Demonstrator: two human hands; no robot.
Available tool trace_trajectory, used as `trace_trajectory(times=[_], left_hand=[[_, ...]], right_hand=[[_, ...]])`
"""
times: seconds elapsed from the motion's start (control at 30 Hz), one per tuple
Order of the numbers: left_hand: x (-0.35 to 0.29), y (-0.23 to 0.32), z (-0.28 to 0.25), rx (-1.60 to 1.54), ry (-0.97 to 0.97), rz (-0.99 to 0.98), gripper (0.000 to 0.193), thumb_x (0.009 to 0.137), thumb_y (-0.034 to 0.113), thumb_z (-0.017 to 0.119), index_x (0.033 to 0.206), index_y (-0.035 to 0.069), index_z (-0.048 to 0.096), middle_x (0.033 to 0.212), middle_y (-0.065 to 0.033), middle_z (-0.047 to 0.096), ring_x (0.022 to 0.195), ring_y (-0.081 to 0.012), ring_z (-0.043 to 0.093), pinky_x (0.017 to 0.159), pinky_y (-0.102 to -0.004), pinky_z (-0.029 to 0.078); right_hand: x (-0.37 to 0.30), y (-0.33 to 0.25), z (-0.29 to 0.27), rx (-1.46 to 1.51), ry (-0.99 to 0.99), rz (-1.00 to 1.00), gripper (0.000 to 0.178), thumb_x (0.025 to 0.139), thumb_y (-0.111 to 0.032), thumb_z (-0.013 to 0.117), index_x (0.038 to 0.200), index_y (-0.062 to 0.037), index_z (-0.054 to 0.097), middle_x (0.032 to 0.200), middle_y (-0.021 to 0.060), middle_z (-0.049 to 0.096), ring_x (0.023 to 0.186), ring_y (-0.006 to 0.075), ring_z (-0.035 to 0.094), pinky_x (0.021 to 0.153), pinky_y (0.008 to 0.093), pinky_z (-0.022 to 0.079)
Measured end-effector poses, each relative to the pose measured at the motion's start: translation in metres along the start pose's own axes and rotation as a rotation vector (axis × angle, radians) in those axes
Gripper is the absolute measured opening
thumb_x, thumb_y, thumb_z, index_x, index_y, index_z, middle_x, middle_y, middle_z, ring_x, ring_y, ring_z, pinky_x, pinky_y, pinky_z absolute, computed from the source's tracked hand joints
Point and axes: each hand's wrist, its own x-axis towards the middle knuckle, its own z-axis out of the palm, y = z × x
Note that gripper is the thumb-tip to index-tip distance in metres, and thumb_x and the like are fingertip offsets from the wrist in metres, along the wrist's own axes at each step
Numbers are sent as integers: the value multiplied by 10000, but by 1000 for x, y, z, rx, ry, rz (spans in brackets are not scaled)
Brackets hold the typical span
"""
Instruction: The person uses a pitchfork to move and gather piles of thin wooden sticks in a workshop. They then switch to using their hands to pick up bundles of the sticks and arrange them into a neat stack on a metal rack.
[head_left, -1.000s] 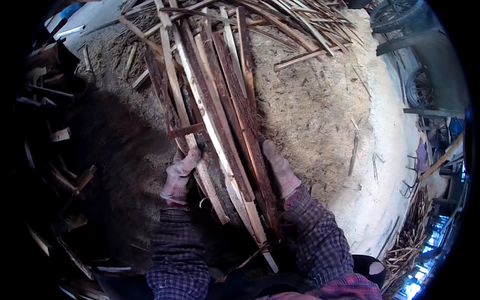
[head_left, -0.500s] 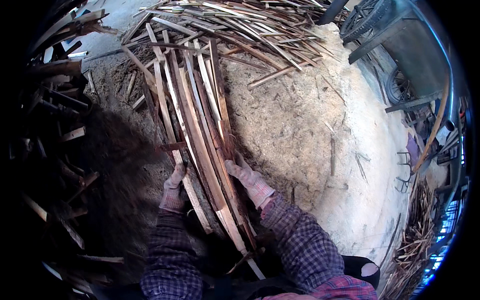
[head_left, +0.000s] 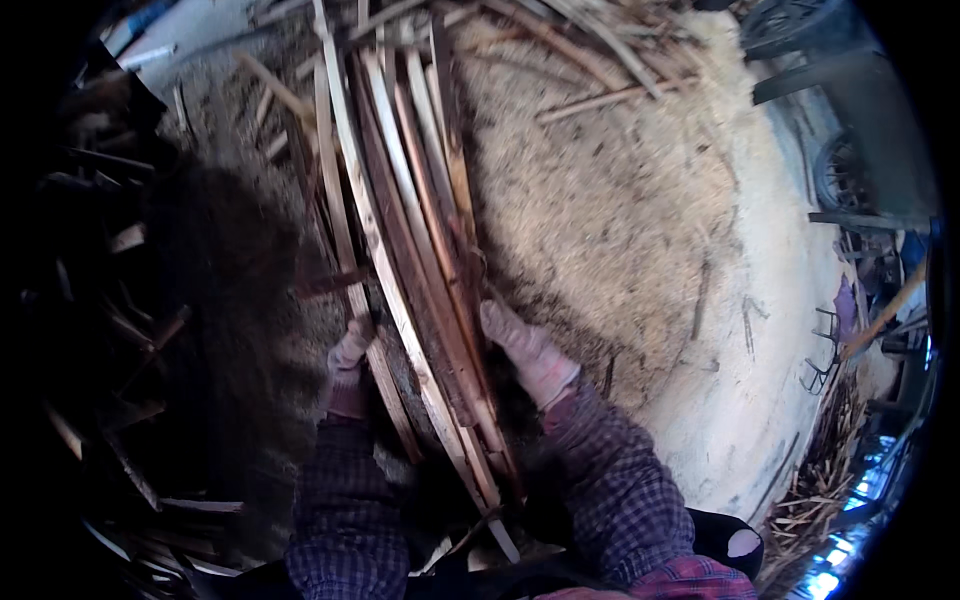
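Note:
A long bundle of wooden strips [head_left: 410, 240], some with dark bark, lies lengthwise before me with its near ends close to my body. My left hand [head_left: 350, 348], in a pale knitted glove, is closed at the bundle's left side, around the outermost strip [head_left: 388, 395]. On the other side my right hand [head_left: 530, 350], gloved alike, is held beside the strips with its fingers stretched forward; a narrow dark gap shows between it and the wood. A rusty brown bar [head_left: 330, 284] sticks out left of the bundle, above my left hand. Motion blurs the picture somewhat.
Loose strips [head_left: 600, 60] lie piled at the far side. Broken wood [head_left: 130, 240] fills the dark left edge. Sawdust [head_left: 610, 200] covers the floor on the right. A wheeled cart [head_left: 870, 140] stands far right, with more scrap wood [head_left: 815, 490] below it.
The view has shifted, so the far pile sits higher. Strips in the bundle have moved against one another, a pale one now lying on top. My right hand has moved slightly away from the wood.

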Motion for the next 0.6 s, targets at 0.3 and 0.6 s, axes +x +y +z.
trace_trajectory(times=[0.3, 0.6], left_hand=[[-1, -39, -37, -146, -50, -102, 461, 781, 373, 559, 1115, 58, 519, 986, -75, 537, 862, -198, 520, 802, -369, 447], [-37, -78, -53, -403, -263, -181, 503, 738, 377, 556, 1118, 53, 495, 967, -92, 515, 844, -217, 496, 810, -400, 424]], right_hand=[[29, 28, 8, 1586, -543, 552, 559, 888, -370, 466, 1341, -82, 312, 1195, 171, 472, 1009, 275, 520, 824, 378, 468], [-50, 40, -51, -597, 117, 311, 644, 866, -434, 526, 1362, -70, 334, 1074, 104, 579, 959, 149, 543, 812, 262, 434]])
